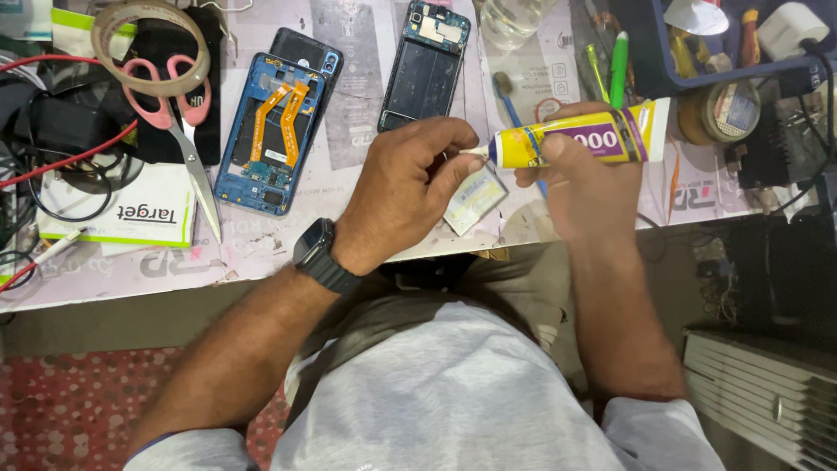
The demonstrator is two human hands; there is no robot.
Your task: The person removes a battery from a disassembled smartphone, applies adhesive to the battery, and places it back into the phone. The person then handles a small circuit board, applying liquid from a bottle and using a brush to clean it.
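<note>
We grip the yellow glue tube (575,138) in our right hand (582,187), nozzle toward the left hand | our left hand (410,187) pinches at the nozzle tip | small pale part (475,199) lies on the worktop (349,174) just beneath both hands | opened blue phone (270,131) left of them.

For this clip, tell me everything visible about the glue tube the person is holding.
The glue tube is a soft-looking yellow squeeze tube with a purple label band and a white flat crimped end. It lies nearly level above the desk edge, its thin pale nozzle aimed toward the left hand. The right hand wraps it from below, thumb on the yellow part. The left hand's fingertips pinch at the nozzle tip; whether a cap is on cannot be told.
</note>
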